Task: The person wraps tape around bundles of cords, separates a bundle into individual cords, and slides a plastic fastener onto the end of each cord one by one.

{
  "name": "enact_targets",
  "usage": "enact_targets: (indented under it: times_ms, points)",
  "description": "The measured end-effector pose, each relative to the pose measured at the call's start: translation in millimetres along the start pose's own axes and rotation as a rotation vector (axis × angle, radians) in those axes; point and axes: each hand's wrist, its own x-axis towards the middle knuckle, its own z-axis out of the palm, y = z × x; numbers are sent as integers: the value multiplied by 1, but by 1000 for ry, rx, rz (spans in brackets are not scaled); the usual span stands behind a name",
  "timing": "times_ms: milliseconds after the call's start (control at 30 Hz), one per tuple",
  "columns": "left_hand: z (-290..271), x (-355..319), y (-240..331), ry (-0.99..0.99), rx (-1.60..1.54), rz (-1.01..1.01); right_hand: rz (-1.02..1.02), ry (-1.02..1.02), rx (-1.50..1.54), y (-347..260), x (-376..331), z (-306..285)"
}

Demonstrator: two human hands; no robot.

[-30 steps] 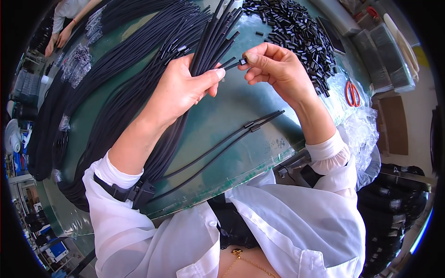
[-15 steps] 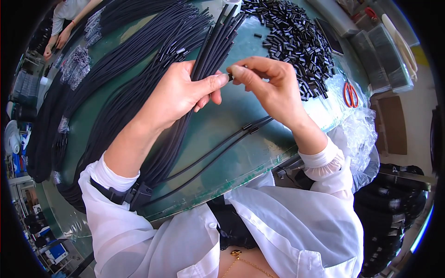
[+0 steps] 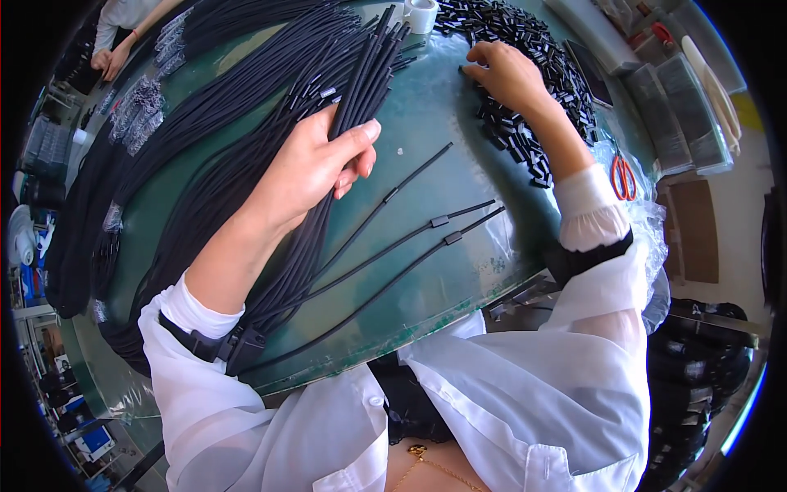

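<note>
My left hand (image 3: 316, 156) is closed round a thick bundle of black cords (image 3: 361, 86), their cut ends pointing up and away from me. At the near edge of a pile of short black tubes (image 3: 537, 78), my right hand (image 3: 507, 74) pinches a small black tube (image 3: 462, 70) at its fingertips, only partly showing. Three single cords (image 3: 352, 238) stretch across the table to the right of the bundle. Each of them carries a short black sleeve (image 3: 453, 238) a little way back from its tip.
More black cord bundles (image 3: 205, 107) lie along the left, some in clear wrap (image 3: 135, 115). A white tape roll (image 3: 420, 15) stands at the back. Red-handled scissors (image 3: 623, 176) and crumpled clear plastic (image 3: 652, 221) are at the right. Another person's hands (image 3: 113, 61) work at the far left.
My right hand has left the left thumb and moved up and right to the tube pile. A third sleeved cord now lies on the table. The held bundle has tipped slightly left.
</note>
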Motion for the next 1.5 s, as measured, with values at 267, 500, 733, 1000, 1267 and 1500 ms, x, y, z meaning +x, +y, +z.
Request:
enact_targets:
  times_ms: [267, 500, 733, 1000, 1267, 1500]
  points:
    - [-5, 1, -1, 87, 38, -58, -3, -286, 667, -32, 0, -12]
    - [-1, -2, 0, 73, 58, -34, 7, -368, 1287, -75, -46, -45]
    - [7, -6, 3, 104, 203, 74, -73, -285, 1059, -89, -56, -55]
    - [13, -17, 9, -29, 64, 53, 212, -396, 1443, -116, -70, -45]
    - [0, -12, -3, -47, 98, -24, 353, -309, 1425, -96, -84, -46]
    - [-4, -10, 1, 95, -28, -35, 30, -44, 296, -15, -69, -43]
